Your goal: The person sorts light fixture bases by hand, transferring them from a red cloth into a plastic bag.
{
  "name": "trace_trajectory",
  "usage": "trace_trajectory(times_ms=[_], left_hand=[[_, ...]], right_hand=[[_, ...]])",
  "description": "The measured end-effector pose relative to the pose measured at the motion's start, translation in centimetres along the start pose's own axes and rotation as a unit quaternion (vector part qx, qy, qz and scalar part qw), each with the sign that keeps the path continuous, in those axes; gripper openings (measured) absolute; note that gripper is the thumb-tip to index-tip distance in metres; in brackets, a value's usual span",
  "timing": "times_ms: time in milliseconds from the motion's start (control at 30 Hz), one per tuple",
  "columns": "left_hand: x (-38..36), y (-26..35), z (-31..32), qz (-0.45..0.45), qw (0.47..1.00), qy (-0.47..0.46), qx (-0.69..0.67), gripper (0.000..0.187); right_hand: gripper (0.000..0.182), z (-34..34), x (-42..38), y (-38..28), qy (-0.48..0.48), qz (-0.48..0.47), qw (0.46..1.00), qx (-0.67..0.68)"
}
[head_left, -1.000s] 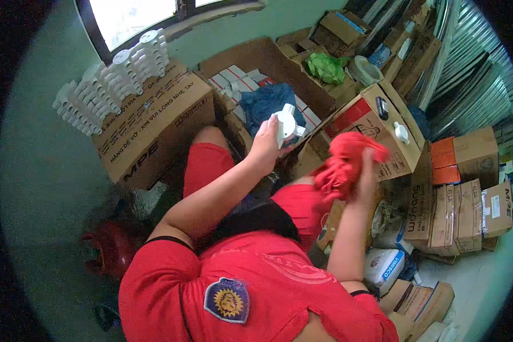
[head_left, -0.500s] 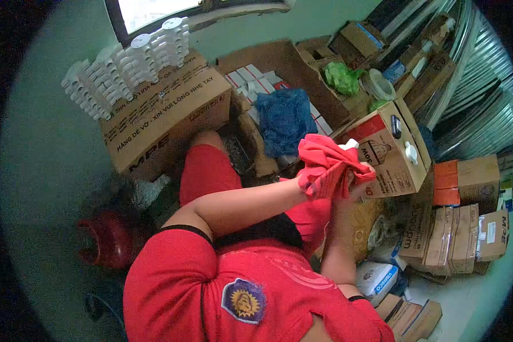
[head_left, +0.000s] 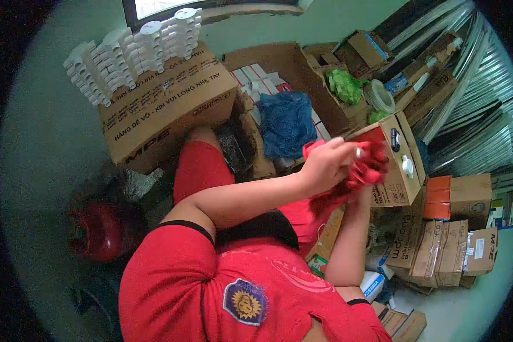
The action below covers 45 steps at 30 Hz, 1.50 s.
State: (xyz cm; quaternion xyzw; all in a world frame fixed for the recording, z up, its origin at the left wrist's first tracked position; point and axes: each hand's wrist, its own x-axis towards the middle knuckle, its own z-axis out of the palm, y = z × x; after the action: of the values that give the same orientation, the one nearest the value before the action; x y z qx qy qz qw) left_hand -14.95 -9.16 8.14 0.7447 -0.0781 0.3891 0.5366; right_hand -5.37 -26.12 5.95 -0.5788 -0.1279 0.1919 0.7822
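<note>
My left hand (head_left: 328, 164) is closed, its fingers pinching at a bunched red cloth (head_left: 369, 166). A small white piece (head_left: 359, 153) shows by the fingertips, too little of it visible to name. My right hand (head_left: 360, 192) comes up from below and is wrapped in the same cloth, which hides most of its fingers. Cloth and hands are held in the air above my lap, in front of a carton (head_left: 389, 191). On that carton's top lie a white plastic fitting (head_left: 407, 166) and a small black object (head_left: 395, 139).
Rows of stacked white fittings (head_left: 154, 48) stand on a large carton (head_left: 176, 108) at left. A blue plastic bag (head_left: 288, 125) lies on white boxes. A green bag (head_left: 345, 85) is behind. More cartons (head_left: 439, 251) are at right, and a red round container (head_left: 100, 231) sits at left.
My left hand has come out from under the cloth and now grips it from above. The cloth has shifted slightly right, and less of the white piece shows. The camera view has shifted a little.
</note>
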Motion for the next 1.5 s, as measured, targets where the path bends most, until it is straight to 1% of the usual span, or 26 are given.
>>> trace_trajectory(times_ms=[133, 233, 333, 400, 467, 500, 533, 600, 667, 733, 800, 867, 933, 967, 1000, 1033, 1067, 1133, 1167, 1200, 1233, 1267, 1333, 1400, 1467, 1500], left_hand=[[-0.5, -1.4, 0.0, 0.197, 0.980, -0.008, 0.028, 0.040], [-0.3, -0.7, -1.1, 0.086, 0.996, -0.025, -0.003, 0.031], [0.7, -0.7, -0.2, -0.124, 0.961, 0.093, -0.230, 0.023], [1.7, -1.6, -0.6, -0.214, 0.870, 0.054, -0.440, 0.024], [2.7, -5.1, 0.4, -0.293, 0.585, -0.039, -0.755, 0.036], [3.0, -4.4, -0.7, -0.348, 0.627, 0.019, -0.697, 0.035], [3.7, -3.2, -2.1, -0.397, 0.664, 0.077, -0.629, 0.035], [4.3, -1.9, -2.8, -0.355, 0.767, 0.143, -0.516, 0.037], [3.6, -0.9, -2.1, -0.299, 0.762, 0.174, -0.547, 0.030], [2.0, 0.6, -0.4, -0.138, 0.820, 0.178, -0.527, 0.033], [0.3, -0.1, -0.2, -0.120, 0.887, 0.114, -0.432, 0.038], [1.9, 2.2, -1.9, -0.246, 0.710, 0.131, -0.647, 0.031], [2.1, 1.5, -3.2, -0.286, 0.771, 0.074, -0.564, 0.024], [1.9, -0.6, -4.0, -0.249, 0.899, 0.004, -0.361, 0.023], [2.0, -1.8, -4.5, -0.194, 0.969, -0.067, -0.136, 0.023], [2.2, -1.8, -4.7, -0.151, 0.967, -0.018, -0.204, 0.038], [2.2, -1.8, -5.3, -0.204, 0.939, -0.052, -0.272, 0.036], [1.9, -2.6, -4.7, 0.051, 0.985, -0.092, -0.138, 0.026], [2.3, -3.9, -3.1, 0.039, 0.922, -0.136, -0.361, 0.025], [2.6, -5.2, -1.6, -0.008, 0.751, -0.177, -0.636, 0.028], [3.0, -6.5, 0.0, -0.058, 0.581, -0.205, -0.785, 0.033], [3.3, -8.0, -0.2, -0.081, 0.620, -0.230, -0.746, 0.033], [3.0, -10.3, -0.9, -0.137, 0.684, -0.266, -0.666, 0.036], [2.1, -11.2, -1.5, -0.198, 0.726, -0.303, -0.585, 0.038], [1.2, -9.2, -2.5, -0.293, 0.733, -0.237, -0.566, 0.038], [1.4, -5.2, -3.6, -0.351, 0.718, -0.151, -0.581, 0.036]], right_hand=[[0.058, -0.5, 0.9, 1.2, 0.000, 0.048, 0.996, 0.071], [0.055, 0.8, 0.6, 0.4, 0.024, 0.042, 0.998, 0.029], [0.053, 3.1, -0.7, -0.6, 0.045, 0.034, 0.997, -0.044], [0.051, 4.4, -1.3, -1.5, 0.034, -0.002, 0.991, -0.126], [0.055, 4.1, -0.5, -5.4, -0.079, -0.189, 0.918, -0.338], [0.057, 3.9, -0.2, -7.4, -0.107, -0.292, 0.856, -0.413], [0.059, 8.4, -1.8, -8.2, 0.051, -0.257, 0.945, -0.195], [0.063, 11.7, -2.1, -7.8, 0.129, -0.238, 0.958, -0.090], [0.062, 11.7, -1.0, -5.8, 0.040, -0.278, 0.923, -0.264], [0.060, 10.6, -1.7, -2.6, 0.018, -0.302, 0.885, -0.355], [0.050, 9.4, -0.6, -1.6, 0.014, -0.312, 0.913, -0.263], [0.034, 9.6, 0.3, -1.9, 0.032, -0.353, 0.910, -0.217], [0.034, 8.2, 0.2, -4.4, 0.029, -0.367, 0.869, -0.331], [0.034, 6.5, 0.2, -5.0, 0.039, -0.331, 0.876, -0.348], [0.040, 6.9, -0.2, -6.2, 0.042, -0.287, 0.916, -0.276], [0.045, 8.0, -0.9, -8.1, 0.044, -0.240, 0.948, -0.202], [0.045, 5.8, -0.3, -7.5, 0.031, -0.239, 0.922, -0.303], [0.047, 2.9, 0.7, -6.8, 0.010, -0.250, 0.833, -0.494], [0.043, 2.5, 0.0, -5.5, -0.004, -0.280, 0.821, -0.497], [0.039, 3.9, -1.0, -4.6, -0.018, -0.314, 0.809, -0.496], [0.036, 5.6, -1.4, -3.7, -0.037, -0.355, 0.796, -0.489], [0.033, 7.0, -1.8, -3.0, -0.057, -0.392, 0.784, -0.478], [0.032, 8.3, -3.2, -5.1, -0.026, -0.379, 0.702, -0.602], [0.033, 5.6, -1.9, -3.6, -0.027, -0.393, 0.830, -0.395], [0.035, 5.5, -1.2, -3.6, -0.020, -0.297, 0.917, -0.267], [0.036, 6.6, -0.9, -4.7, -0.016, -0.203, 0.948, -0.246]])
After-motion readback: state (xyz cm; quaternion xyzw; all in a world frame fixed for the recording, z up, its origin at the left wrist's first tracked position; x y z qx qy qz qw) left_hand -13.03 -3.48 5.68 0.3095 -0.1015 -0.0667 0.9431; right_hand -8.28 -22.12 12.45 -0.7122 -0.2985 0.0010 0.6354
